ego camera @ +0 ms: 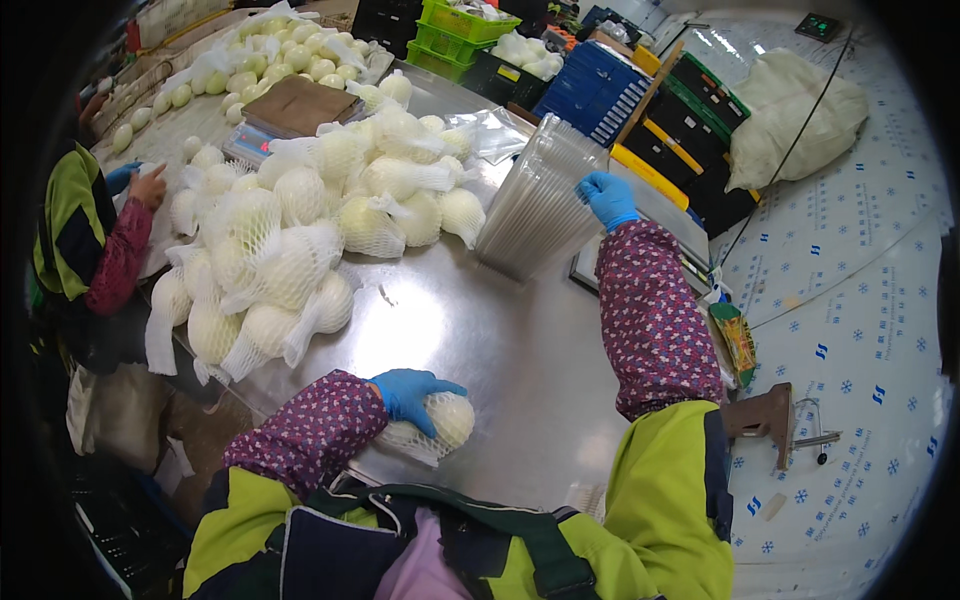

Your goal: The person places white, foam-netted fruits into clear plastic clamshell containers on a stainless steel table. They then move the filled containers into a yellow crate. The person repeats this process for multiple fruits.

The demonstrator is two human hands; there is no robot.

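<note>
My left hand (411,397), in a blue glove, is closed over a peeled white onion (452,420) in a foam net sleeve, low over the steel table (547,367) close to my body. My right hand (609,199), also gloved in blue, pinches the right edge of a tall, leaning stack of transparent plastic trays (536,202). How many trays its fingers hold cannot be told. A large heap of netted onions (277,247) covers the table's left side, some sleeves hanging over the edge.
Bare peeled onions (289,52) lie behind a scale (251,142) with a brown board (300,105) on it. A co-worker's arm (124,255) reaches in at left. Blue crates (589,90) and black crates (675,142) stand behind the trays. A tape dispenser (761,424) sits at right.
</note>
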